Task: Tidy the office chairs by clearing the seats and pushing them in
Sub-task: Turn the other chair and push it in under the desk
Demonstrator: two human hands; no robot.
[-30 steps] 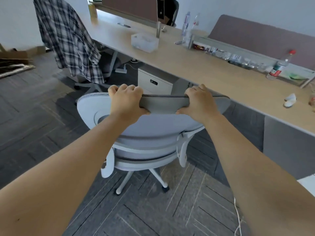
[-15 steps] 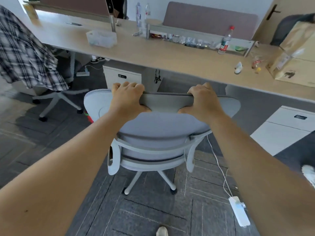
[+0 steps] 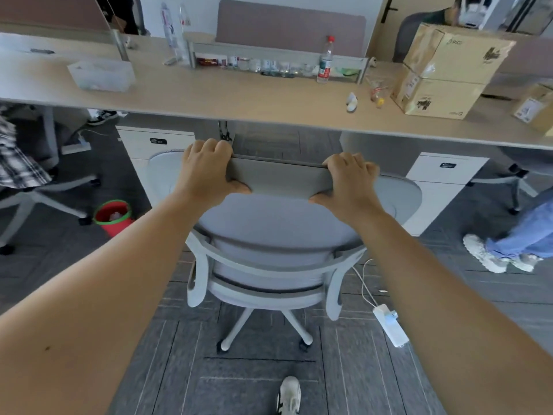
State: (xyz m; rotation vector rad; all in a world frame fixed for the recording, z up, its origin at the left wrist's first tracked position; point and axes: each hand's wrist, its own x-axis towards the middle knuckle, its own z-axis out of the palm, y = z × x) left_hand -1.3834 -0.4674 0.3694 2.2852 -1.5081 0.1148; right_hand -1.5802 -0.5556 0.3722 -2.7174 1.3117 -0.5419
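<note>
A light grey office chair [image 3: 275, 229] with a white frame and castors stands in front of me, its back towards me. Both of my hands grip the top edge of its backrest: my left hand [image 3: 206, 172] on the left side, my right hand [image 3: 348, 181] on the right. The chair faces the long wooden desk [image 3: 239, 100], a short way out from its front edge, between two white drawer units [image 3: 152, 145]. The seat is hidden behind the backrest.
A red bin [image 3: 113, 215] stands on the floor at left, beside a chair with a plaid shirt [image 3: 15, 163]. A white power strip [image 3: 389, 326] with cable lies right of the castors. Another person's legs [image 3: 508, 250] are at right. Cardboard boxes [image 3: 446, 70], bottles and a clear container sit on the desk.
The chair and my view have swung to the right, so the chair now faces the desk squarely. Both hands keep the same hold on the backrest.
</note>
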